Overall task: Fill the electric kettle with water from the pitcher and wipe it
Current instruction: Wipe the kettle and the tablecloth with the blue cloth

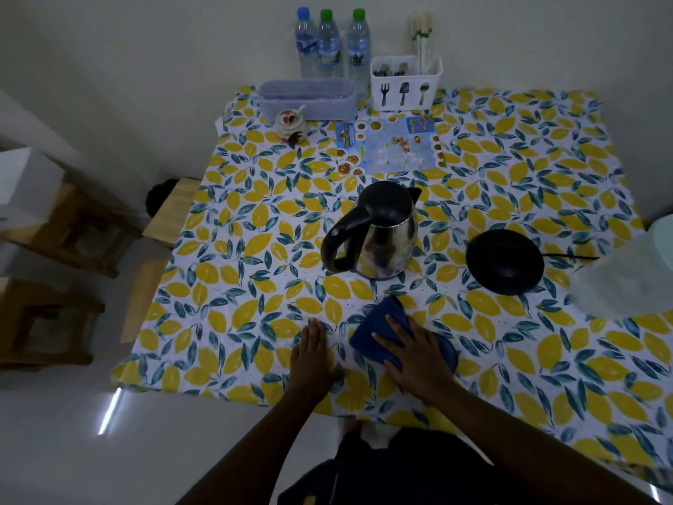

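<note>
A steel electric kettle (382, 235) with a black lid and handle stands upright mid-table, lid down, off its base. Its round black base (504, 261) lies to the right with a cord running off. A translucent pitcher (626, 271) shows blurred at the right edge. A folded blue cloth (375, 322) lies on the table in front of the kettle. My right hand (415, 351) rests flat on the cloth, fingers spread. My left hand (315, 355) lies flat on the tablecloth just left of the cloth, holding nothing.
The lemon-print tablecloth (255, 249) covers the table. At the back stand three water bottles (329, 45), a lilac box (309, 98), a white cutlery caddy (406, 83), a small jar (291, 123) and a menu card (389, 145). Wooden stools (73, 227) stand left.
</note>
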